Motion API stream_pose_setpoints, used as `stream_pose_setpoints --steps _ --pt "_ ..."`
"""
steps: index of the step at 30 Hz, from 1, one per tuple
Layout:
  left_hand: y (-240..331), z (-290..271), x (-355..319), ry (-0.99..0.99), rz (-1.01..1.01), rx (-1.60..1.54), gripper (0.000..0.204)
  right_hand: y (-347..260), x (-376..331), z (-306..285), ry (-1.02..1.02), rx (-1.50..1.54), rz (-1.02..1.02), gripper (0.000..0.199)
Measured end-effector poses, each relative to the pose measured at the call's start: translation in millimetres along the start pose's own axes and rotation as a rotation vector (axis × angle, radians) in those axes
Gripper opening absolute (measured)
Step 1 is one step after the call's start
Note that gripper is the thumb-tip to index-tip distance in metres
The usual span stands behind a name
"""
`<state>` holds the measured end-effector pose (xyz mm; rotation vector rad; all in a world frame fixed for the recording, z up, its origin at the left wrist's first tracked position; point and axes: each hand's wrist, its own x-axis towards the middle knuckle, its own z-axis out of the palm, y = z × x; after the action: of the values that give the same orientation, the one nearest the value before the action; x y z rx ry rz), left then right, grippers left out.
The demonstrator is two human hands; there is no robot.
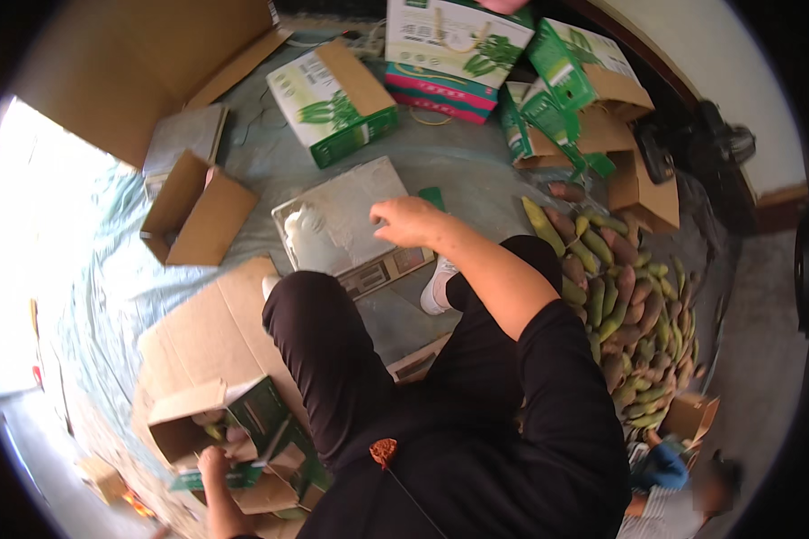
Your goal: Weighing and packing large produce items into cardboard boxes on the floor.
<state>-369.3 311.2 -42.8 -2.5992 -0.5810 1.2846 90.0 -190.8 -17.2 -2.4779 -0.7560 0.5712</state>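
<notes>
At the lower left, my left hand [213,463] is closed on the edge of an open green carton [262,415] lying on its side. A few green and reddish vegetables [214,420] show inside it. My right hand [404,222] hovers over the right part of a flat metal platform scale [342,234], fingers loosely curled and thumb apart, with nothing visible in them. Crumpled clear plastic [306,225] lies on the scale's left side. The scale's front panel faces me, between my knees.
Long green and reddish-brown vegetables [634,305] are heaped at right. Printed cartons [333,103] stand at the back, with opened green cartons [566,99] beside them. A small brown box [200,211] sits left, near flattened cardboard [211,328]. Another person [670,503] is at lower right.
</notes>
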Motion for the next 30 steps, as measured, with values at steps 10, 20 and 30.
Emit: stream_pose_setpoints --steps 10,20,30 --pt "52 -131 -9 0.736 -0.047 -0.617 0.027 -20 0 -7 -0.028 -0.001 -0.022 0.026" --pt "179 -217 25 0.655 0.474 -0.798 0.036 -18 -16 -23 0.071 -0.078 -0.111 0.025" --pt "252 -241 33 0.318 0.633 -1.191 0.032 1 -36 -48 0.128 -0.052 -0.1 0.021"
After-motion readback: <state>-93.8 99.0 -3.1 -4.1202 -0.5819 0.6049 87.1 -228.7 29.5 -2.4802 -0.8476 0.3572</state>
